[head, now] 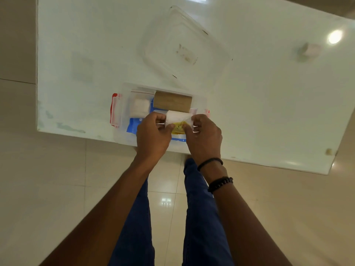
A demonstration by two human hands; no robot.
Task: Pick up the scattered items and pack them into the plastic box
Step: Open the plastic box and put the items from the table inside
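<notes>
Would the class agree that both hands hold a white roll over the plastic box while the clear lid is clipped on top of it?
Not quite. The head view shows the clear lid lying on the table behind the open plastic box. Both hands, left hand and right hand, do hold the white roll.

On the white tabletop (269, 104), the clear plastic box (123, 112) holds a brown cardboard roll (172, 102); the clear plastic lid (184, 48) lies behind it.

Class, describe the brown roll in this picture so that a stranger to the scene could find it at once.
Start at the white table and find the clear plastic box with red latches at its near edge. Inside, along the box's far wall, lies the brown roll, on its side. It is the only brown item: a white pad lies to its left and a white roll, held in both hands, lies nearer the person.
</notes>
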